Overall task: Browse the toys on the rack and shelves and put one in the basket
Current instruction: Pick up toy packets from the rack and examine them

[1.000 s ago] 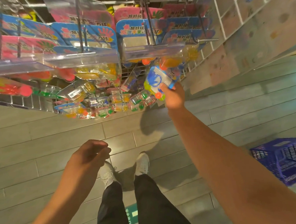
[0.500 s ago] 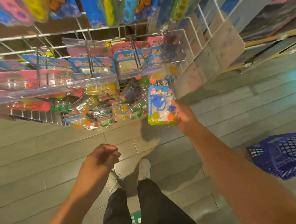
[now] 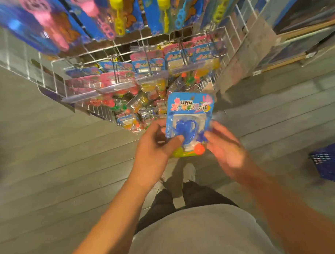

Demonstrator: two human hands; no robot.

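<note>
A blue carded toy pack (image 3: 189, 114) with a blue sticky hand and an orange ball is held upright in front of me, face toward the camera. My left hand (image 3: 154, 148) grips its lower left corner, thumb over the blister. My right hand (image 3: 223, 149) holds the lower right edge with its fingers. Behind the pack stands the white wire rack (image 3: 52, 73), hung with similar carded toys (image 3: 149, 70) on hooks. The blue plastic basket (image 3: 329, 165) sits on the floor at the right edge, partly cut off.
Long blue packs of bubble wands (image 3: 117, 16) hang across the top of the rack. A low wooden shelf (image 3: 293, 52) runs along the upper right. Grey plank flooring (image 3: 50, 159) spreads to the left and right of my feet (image 3: 189, 171).
My right hand has pulled the toy pack away from the rack toward me. My left hand has risen from below and taken hold of the pack's left side. The camera has tilted up.
</note>
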